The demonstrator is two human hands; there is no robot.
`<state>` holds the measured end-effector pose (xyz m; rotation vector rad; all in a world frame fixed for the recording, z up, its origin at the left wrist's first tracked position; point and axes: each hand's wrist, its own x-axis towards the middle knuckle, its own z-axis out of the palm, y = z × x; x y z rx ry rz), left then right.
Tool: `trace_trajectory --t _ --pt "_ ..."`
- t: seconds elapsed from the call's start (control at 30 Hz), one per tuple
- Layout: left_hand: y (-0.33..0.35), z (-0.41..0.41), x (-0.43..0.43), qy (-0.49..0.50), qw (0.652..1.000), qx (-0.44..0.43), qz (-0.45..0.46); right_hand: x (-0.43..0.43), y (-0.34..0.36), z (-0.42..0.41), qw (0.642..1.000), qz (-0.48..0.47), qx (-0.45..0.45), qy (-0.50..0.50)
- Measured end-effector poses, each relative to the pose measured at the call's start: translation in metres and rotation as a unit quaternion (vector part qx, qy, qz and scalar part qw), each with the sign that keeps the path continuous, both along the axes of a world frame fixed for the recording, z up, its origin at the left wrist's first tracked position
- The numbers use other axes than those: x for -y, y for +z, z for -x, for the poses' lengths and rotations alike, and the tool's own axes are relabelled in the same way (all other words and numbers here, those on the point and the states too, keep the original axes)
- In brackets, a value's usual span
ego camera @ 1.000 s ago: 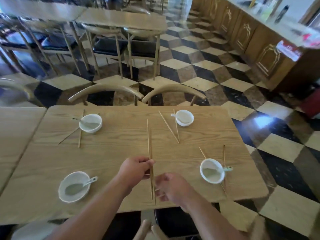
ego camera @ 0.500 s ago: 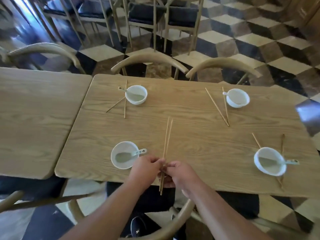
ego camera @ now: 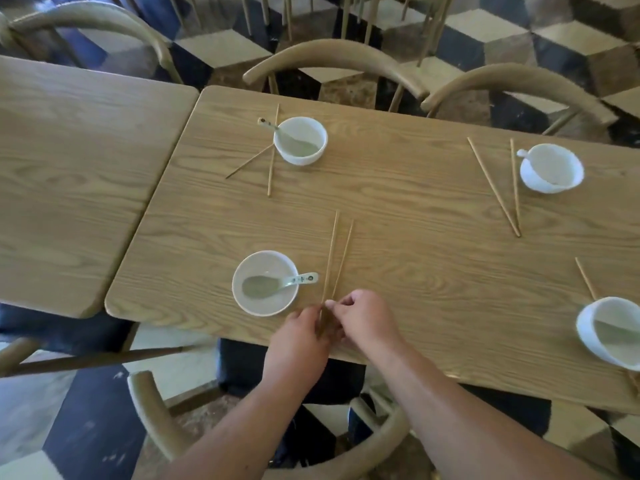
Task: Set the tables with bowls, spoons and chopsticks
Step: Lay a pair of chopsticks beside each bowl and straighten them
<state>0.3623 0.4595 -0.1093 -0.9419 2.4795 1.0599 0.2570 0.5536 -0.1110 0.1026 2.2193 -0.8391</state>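
Left grip [ego camera: 298, 344] and right grip [ego camera: 363, 320] meet at the desk's [ego camera: 415, 237] near edge, both pinching the near ends of a chopstick pair [ego camera: 330, 258]. The sticks splay slightly, pointing away, just right of a white bowl [ego camera: 263, 261] holding a spoon [ego camera: 277, 284].

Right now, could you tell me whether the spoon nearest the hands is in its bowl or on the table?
In: the spoon has its scoop inside the bowl, handle over the right rim, toward the chopsticks.
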Motion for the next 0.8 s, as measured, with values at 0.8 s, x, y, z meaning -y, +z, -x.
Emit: trace_trajectory --t 0.8 --pt "-0.002 0.003 -0.011 -0.068 0.994 -0.042 0.075 -0.074 0.021 0.089 0.828 -0.210 -0.299 0.426"
